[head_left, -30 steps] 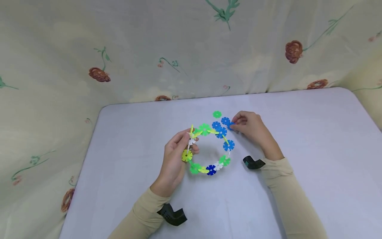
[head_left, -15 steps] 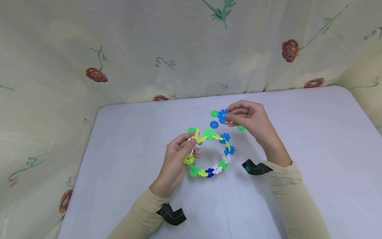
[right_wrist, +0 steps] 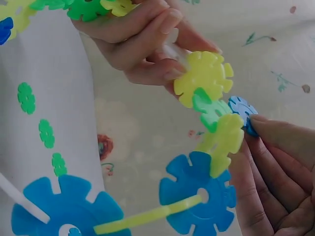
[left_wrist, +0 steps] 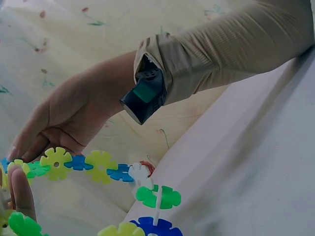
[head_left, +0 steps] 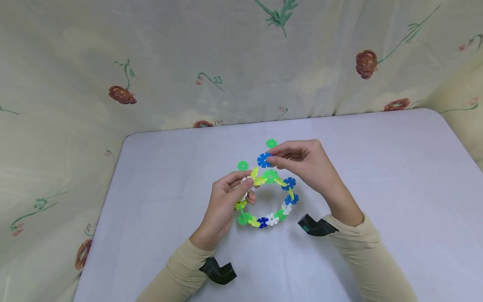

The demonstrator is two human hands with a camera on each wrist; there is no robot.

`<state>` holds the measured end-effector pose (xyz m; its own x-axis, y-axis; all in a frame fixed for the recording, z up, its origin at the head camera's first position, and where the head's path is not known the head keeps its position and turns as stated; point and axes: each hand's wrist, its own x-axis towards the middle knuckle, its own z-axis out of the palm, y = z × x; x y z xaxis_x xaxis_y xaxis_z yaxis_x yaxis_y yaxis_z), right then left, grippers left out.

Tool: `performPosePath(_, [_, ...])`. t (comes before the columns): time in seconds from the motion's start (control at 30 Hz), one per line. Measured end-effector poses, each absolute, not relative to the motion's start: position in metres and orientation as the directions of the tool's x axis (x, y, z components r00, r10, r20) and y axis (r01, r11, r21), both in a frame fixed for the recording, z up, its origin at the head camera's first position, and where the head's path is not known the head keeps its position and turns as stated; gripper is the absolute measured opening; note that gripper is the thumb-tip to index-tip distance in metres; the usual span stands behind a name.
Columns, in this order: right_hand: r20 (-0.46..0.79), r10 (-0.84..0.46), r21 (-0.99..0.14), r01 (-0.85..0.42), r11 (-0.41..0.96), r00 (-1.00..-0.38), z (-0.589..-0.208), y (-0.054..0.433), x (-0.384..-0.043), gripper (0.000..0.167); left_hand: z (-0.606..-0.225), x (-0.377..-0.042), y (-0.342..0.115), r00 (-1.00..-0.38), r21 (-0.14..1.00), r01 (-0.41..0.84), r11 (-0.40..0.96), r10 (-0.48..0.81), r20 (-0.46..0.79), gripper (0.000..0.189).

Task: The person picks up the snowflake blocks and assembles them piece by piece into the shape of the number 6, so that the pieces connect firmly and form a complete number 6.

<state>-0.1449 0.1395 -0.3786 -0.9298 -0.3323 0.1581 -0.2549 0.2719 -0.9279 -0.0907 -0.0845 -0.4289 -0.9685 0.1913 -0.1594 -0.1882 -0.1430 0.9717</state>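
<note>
My left hand pinches a ring of interlocking plastic snowflake discs, coloured green, yellow, blue and white, held up over the table. Its thumb and fingers grip the ring's left side at a white disc, beside an upright yellow disc. Just beyond the ring's far side, my right hand pinches a blue snowflake disc between thumb and fingertips. In the right wrist view this blue disc stands close to a yellow and green part of the ring, overlapping its edge.
Loose green discs lie on the white table, one behind the right fingertips and another beyond the left hand. Each wrist carries a black camera mount. A flowered curtain hangs along the table's far edge.
My right hand has lifted the blue disc from the loose pieces at the ring's far right and carried it left toward the ring. The left hand stays put while the ring tilts slightly.
</note>
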Motion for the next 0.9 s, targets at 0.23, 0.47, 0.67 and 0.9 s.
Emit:
performPosePath(0.23, [0.117, -0.362, -0.928, -0.231, 0.291, -0.925, -0.3808, 0.1348, -0.1441, 0.018, -0.4283, -0.0906, -0.0849, -0.969, 0.974, -0.175, -0.145, 0.203, -0.144, 0.029])
performPosePath(0.47, [0.092, -0.365, -0.931, -0.21, 0.3, -0.926, -0.3812, 0.1323, -0.1434, 0.017, -0.4277, -0.0907, -0.085, -0.969, 0.974, -0.176, -0.143, 0.201, -0.146, 0.031])
performPosePath(0.67, [0.084, -0.386, -0.942, -0.199, 0.268, -0.919, -0.3819, 0.1299, -0.1438, 0.013, -0.4283, -0.0912, -0.0853, -0.971, 0.973, -0.17, -0.154, 0.197, -0.139, 0.03])
performPosePath(0.9, [0.106, -0.394, -0.945, -0.216, 0.245, -0.913, -0.3873, 0.1304, -0.1455, 0.021, -0.4268, -0.0923, -0.0844, -0.969, 0.97, -0.175, -0.166, 0.202, -0.14, 0.03])
